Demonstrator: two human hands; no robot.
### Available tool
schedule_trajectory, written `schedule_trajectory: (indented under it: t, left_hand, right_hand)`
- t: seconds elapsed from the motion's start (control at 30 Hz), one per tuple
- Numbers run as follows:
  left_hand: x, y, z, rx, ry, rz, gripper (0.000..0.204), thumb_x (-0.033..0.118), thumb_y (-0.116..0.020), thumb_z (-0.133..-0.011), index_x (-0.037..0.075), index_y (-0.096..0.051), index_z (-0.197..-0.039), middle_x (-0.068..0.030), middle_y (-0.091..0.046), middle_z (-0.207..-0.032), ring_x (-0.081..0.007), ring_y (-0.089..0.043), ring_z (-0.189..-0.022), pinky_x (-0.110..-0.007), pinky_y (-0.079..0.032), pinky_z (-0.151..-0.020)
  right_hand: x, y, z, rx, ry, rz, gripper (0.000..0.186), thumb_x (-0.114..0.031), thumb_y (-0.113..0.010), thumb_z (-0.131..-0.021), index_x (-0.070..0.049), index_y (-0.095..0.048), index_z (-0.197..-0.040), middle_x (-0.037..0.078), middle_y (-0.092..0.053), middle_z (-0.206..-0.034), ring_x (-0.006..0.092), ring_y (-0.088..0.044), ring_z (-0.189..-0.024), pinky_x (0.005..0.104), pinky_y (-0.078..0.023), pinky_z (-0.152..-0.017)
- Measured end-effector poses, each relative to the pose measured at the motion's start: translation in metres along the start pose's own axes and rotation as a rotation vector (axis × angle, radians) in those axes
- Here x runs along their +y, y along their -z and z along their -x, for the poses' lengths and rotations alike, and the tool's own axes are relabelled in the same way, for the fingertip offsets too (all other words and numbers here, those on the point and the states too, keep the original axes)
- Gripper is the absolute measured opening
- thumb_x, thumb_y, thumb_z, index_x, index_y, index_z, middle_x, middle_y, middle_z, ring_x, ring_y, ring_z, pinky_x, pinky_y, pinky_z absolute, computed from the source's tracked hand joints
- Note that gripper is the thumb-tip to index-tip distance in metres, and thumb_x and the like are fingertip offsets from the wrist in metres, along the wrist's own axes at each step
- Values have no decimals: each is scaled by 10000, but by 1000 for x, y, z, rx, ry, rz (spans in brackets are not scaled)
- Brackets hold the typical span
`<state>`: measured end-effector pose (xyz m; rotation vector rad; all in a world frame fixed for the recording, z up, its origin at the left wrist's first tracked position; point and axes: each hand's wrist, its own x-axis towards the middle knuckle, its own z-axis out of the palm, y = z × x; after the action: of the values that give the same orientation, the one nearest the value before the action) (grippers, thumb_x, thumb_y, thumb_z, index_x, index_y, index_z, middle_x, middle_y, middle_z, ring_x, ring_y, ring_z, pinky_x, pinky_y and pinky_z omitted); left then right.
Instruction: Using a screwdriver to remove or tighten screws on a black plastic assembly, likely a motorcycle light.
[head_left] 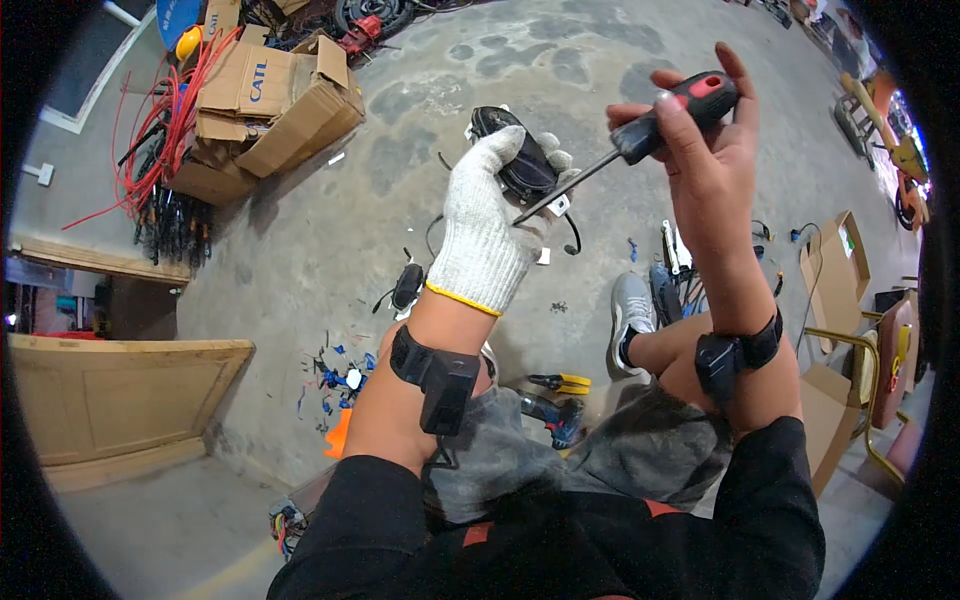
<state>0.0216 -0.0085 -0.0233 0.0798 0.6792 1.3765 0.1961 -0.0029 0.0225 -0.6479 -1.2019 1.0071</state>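
Observation:
My left hand [482, 230], in a white knitted glove with a yellow cuff edge, is closed around a black oval device [524, 168] with small white tabs at its ends. A short black cable [573, 235] hangs from the device. My bare right hand [718, 180] holds a screwdriver [640, 137] by its black and red handle, thumb against the side and some fingers extended. Its metal shaft slants down to the left, past the device's lower end, and the tip appears beside the gloved palm. Whether the tip touches anything, I cannot tell.
On the floor lie yellow-handled pliers [570, 383], a cordless drill [560, 418], another black device [408, 287] and scattered blue bits [345, 372]. Cardboard boxes [285, 100] and red cable [190, 100] stand far left. A wooden panel [130, 395] is at left, a chair [868, 370] at right.

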Motion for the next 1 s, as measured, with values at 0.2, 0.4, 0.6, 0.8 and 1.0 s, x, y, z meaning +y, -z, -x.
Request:
schedule_trajectory:
  t: [0.2,0.4,0.6,0.8,1.0]
  left_hand:
    - [-2,-4,3,14,-15,-41,316,144,-550,-922,-3,-489,-1195,-201,-621,-1028,-317,-628,-865,-515,-556,-741]
    - [-2,-4,5,40,13,-21,324,130,-568,-907,-5,-494,-1192,-186,-627,-1031,-315,-629,-868,-509,-558,-743]
    - [-4,-13,10,60,62,-18,179,111,-568,-904,28,-528,-1057,-123,-628,-908,-256,-630,-746,-429,-563,-667]
    - [-3,-12,10,48,76,1,175,120,-571,-905,33,-534,-1052,-116,-631,-904,-251,-631,-745,-427,-565,-671]
    - [-3,-5,5,31,73,44,313,148,-579,-902,-2,-515,-1169,-182,-633,-1009,-315,-637,-842,-513,-566,-719]
  right_hand:
    - [1,18,-12,146,118,123,697,-144,-660,-933,9,-194,-1429,172,-582,-1105,324,-715,-889,370,-596,-795]
    - [7,20,-12,153,31,201,703,-174,-677,-927,7,-211,-1421,168,-621,-1046,303,-719,-890,352,-601,-775]
    - [8,15,-11,150,49,173,704,-166,-689,-917,-2,-222,-1418,167,-627,-1039,295,-719,-887,355,-600,-786]
    - [7,14,-10,164,52,189,689,-154,-679,-921,-10,-227,-1422,172,-599,-1079,310,-718,-890,358,-601,-774]
    - [7,12,-11,169,40,175,671,-146,-668,-925,-16,-233,-1420,168,-592,-1074,318,-717,-891,366,-604,-775]
